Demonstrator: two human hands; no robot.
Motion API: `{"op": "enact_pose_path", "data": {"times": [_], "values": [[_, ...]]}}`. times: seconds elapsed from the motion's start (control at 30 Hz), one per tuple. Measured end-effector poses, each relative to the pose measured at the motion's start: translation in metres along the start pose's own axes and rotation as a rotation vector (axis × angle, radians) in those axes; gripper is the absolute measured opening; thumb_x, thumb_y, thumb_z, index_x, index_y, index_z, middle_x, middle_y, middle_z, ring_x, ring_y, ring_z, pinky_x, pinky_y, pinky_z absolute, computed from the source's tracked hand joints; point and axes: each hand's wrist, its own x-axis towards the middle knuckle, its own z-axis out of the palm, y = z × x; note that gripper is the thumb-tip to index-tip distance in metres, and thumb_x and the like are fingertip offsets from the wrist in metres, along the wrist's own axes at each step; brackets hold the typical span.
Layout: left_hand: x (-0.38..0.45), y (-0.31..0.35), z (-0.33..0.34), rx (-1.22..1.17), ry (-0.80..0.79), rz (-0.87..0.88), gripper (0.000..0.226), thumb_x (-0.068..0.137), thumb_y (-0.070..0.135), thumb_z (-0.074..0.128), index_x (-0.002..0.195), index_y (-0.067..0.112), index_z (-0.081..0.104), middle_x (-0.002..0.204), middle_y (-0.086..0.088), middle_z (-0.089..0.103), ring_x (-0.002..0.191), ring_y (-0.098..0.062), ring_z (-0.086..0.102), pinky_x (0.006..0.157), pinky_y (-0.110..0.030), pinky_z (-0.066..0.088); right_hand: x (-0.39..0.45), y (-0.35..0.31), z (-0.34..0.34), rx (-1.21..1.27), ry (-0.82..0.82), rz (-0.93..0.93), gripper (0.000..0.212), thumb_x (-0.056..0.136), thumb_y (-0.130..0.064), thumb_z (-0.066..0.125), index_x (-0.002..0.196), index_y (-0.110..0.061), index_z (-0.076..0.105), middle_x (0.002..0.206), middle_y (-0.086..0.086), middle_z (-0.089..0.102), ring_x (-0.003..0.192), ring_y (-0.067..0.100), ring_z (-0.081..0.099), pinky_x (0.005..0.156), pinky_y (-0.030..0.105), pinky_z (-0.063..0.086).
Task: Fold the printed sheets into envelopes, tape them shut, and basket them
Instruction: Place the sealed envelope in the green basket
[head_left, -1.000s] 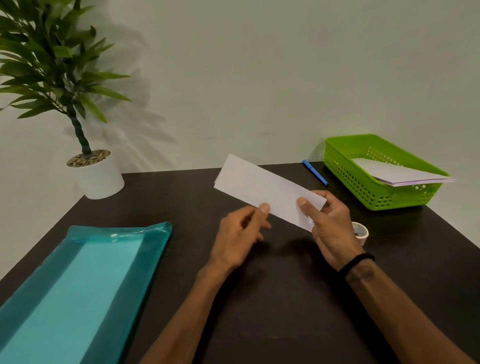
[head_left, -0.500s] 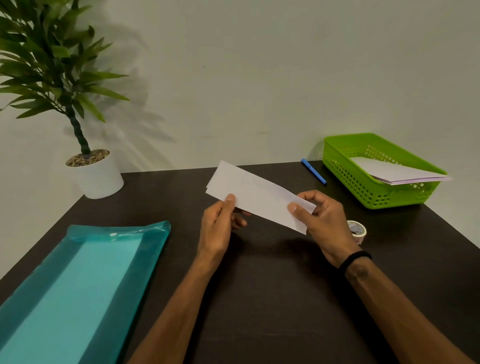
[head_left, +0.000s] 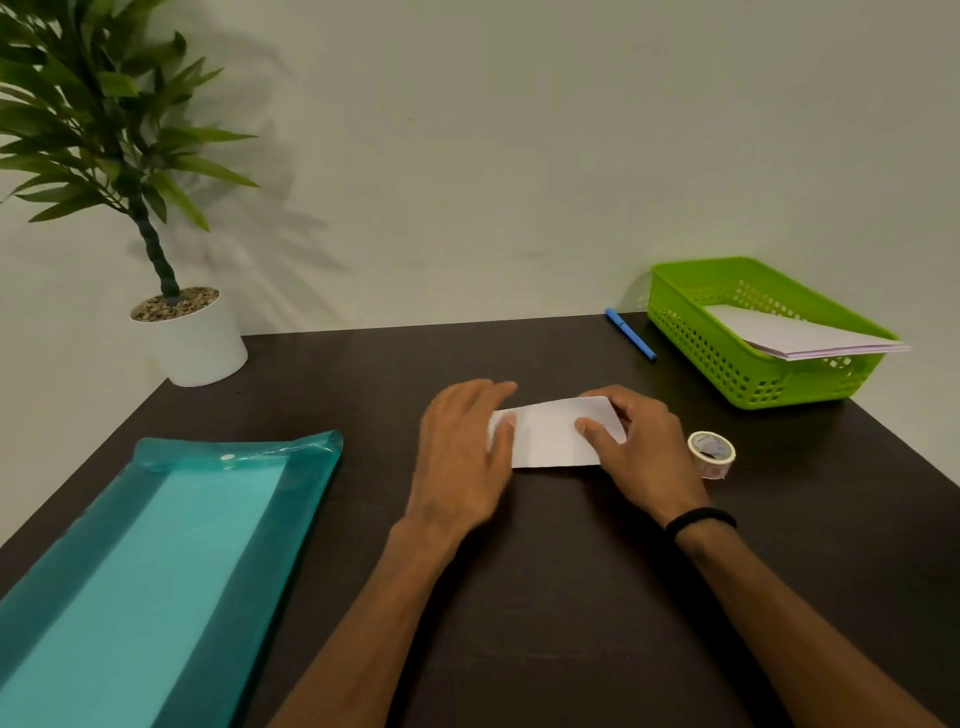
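Observation:
A folded white sheet (head_left: 550, 434) lies flat on the dark table, at its middle. My left hand (head_left: 462, 452) rests with its fingers on the sheet's left end. My right hand (head_left: 636, 452) pins the right end, thumb on top and fingers curled over the far edge. Both hands hide the sheet's ends. A small roll of clear tape (head_left: 710, 453) stands just right of my right hand. The green basket (head_left: 691, 332) at the back right holds several white envelopes (head_left: 795, 335) that stick out over its right rim.
A blue pen (head_left: 630, 333) lies left of the basket near the wall. A teal plastic folder (head_left: 156, 561) covers the table's front left. A potted plant (head_left: 192, 343) stands at the back left corner. The dark table (head_left: 519, 597) ends on the right.
The folded sheet was held up in the air between both hands. It has come down flat onto the table, and both hands now press on its ends.

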Motion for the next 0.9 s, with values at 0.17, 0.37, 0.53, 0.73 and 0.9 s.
{"op": "enact_pose_path", "data": {"times": [0.17,0.37,0.53,0.73,0.9], "values": [[-0.006,0.011,0.006,0.221,-0.413,-0.082,0.055,0.111,0.045,0.026,0.163,0.030,0.019,0.172,0.002,0.013,0.160,-0.017,0.002,0.129,-0.049,-0.003,-0.008,-0.003,0.013,-0.248,0.036,-0.042,0.065,0.098,-0.023,0.068,0.157,-0.022,0.039,0.162,0.003,0.036,0.150,0.018,0.030,0.116,0.023,0.020],[-0.006,0.009,0.006,0.325,-0.510,-0.062,0.061,0.110,0.042,0.019,0.165,0.021,0.004,0.174,-0.001,-0.001,0.160,-0.020,-0.006,0.129,-0.051,0.001,-0.020,-0.030,0.030,-0.416,-0.369,-0.225,0.062,0.109,-0.050,0.028,0.165,-0.024,0.019,0.174,-0.002,0.009,0.160,0.014,0.003,0.130,0.040,0.003],[-0.004,0.009,0.007,0.388,-0.583,-0.072,0.064,0.109,0.041,0.018,0.164,0.020,-0.007,0.172,-0.001,-0.013,0.158,-0.020,-0.015,0.129,-0.050,-0.005,-0.024,-0.036,0.032,-0.463,-0.540,-0.117,0.069,0.106,-0.060,0.008,0.165,-0.024,0.003,0.173,-0.006,-0.001,0.158,0.007,-0.006,0.130,0.037,-0.004],[-0.007,0.011,0.009,0.369,-0.552,-0.170,0.065,0.109,0.045,0.012,0.164,0.014,-0.005,0.173,-0.005,-0.010,0.159,-0.023,-0.012,0.129,-0.052,-0.003,-0.023,-0.029,0.042,-0.574,-0.467,-0.009,0.080,0.102,-0.065,0.003,0.165,-0.015,-0.003,0.173,0.003,-0.009,0.159,0.014,-0.011,0.129,0.037,-0.007],[-0.012,0.016,0.006,0.344,-0.480,-0.294,0.067,0.109,0.046,0.012,0.164,0.010,0.000,0.173,-0.009,-0.004,0.160,-0.025,-0.007,0.129,-0.052,-0.002,-0.027,-0.023,0.042,-0.642,-0.326,0.107,0.089,0.101,-0.070,0.008,0.164,-0.007,0.000,0.173,0.011,-0.004,0.161,0.023,-0.005,0.130,0.041,-0.003]]}}
